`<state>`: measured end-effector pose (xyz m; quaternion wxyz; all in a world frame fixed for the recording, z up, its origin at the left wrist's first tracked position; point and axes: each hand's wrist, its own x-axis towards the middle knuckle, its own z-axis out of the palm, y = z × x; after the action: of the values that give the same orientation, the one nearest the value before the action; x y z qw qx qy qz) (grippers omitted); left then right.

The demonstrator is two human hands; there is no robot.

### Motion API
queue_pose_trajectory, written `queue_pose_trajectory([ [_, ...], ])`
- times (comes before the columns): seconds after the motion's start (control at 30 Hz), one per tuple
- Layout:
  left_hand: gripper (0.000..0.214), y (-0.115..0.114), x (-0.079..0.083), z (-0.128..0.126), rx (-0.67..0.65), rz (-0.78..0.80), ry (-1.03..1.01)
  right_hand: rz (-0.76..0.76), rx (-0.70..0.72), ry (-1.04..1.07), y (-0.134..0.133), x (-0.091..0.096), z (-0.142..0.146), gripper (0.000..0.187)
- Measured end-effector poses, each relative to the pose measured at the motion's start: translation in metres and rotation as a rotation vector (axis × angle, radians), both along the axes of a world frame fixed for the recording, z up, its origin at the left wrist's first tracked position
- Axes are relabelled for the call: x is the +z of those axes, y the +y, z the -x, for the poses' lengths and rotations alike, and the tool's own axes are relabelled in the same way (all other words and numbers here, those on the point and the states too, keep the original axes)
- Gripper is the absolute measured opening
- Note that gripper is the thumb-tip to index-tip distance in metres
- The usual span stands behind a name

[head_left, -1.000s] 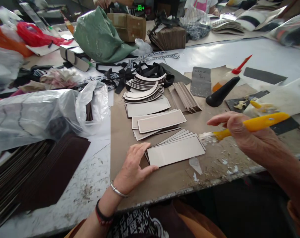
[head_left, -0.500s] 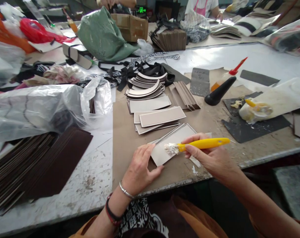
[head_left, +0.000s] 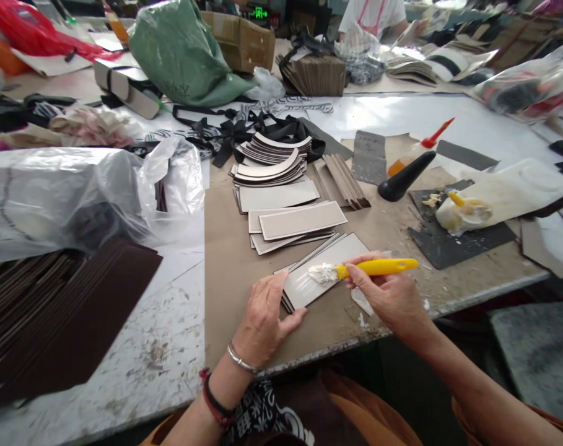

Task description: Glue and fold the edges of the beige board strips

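Orange liquid [head_left: 395,168] in bottle [head_left: 413,153]; brush [head_left: 384,267] tight in right grip [head_left: 396,300], left grip [head_left: 265,314] spread

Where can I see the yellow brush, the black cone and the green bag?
Yellow brush [head_left: 376,267]: head view, on its handle.
Black cone [head_left: 405,178]: head view, midway along its side.
Green bag [head_left: 183,57]: head view, on its front.

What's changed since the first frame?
The right hand brought the yellow brush leftward, onto the top card, where white streaks now show by the bristles. That card lies at a steeper slant, right end farther from the person. Nothing was let go. Unchanged: left hand at the card's left end, curved pieces, black cone.
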<state>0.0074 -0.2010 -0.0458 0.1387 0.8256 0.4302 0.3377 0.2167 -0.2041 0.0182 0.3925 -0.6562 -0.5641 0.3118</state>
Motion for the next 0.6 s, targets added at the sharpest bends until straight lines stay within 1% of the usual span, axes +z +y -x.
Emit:
queue_pose_trajectory([
  [0.17, 0.058, 0.001, -0.003, 0.0, 0.011, -0.027, -0.016, -0.094, -0.119, -0.304, 0.007, 0.005, -0.034, 0.021],
  [0.23, 0.058, 0.001, -0.004, 0.001, 0.009, -0.031, -0.018, -0.144, -0.143, -0.372, 0.007, 0.008, -0.04, 0.019],
  [0.3, 0.058, 0.001, -0.005, 0.002, 0.006, -0.03, -0.02, -0.206, -0.13, -0.414, 0.005, 0.014, -0.042, 0.016],
  [0.4, 0.058, 0.001, -0.007, 0.003, -0.003, -0.036, -0.025, -0.38, -0.03, -0.503, 0.001, 0.019, -0.041, 0.008],
  [0.47, 0.059, 0.0, -0.008, 0.002, -0.009, -0.042, -0.026, -0.477, 0.073, -0.604, 0.0, 0.017, -0.04, 0.01],
  [0.53, 0.058, 0.0, -0.009, 0.002, -0.004, -0.048, -0.034, -0.486, 0.182, -0.729, -0.002, 0.011, -0.037, 0.017],
  [0.6, 0.057, 0.0, -0.011, 0.001, 0.005, -0.052, -0.042, -0.47, 0.277, -0.836, -0.005, 0.003, -0.029, 0.02],
])
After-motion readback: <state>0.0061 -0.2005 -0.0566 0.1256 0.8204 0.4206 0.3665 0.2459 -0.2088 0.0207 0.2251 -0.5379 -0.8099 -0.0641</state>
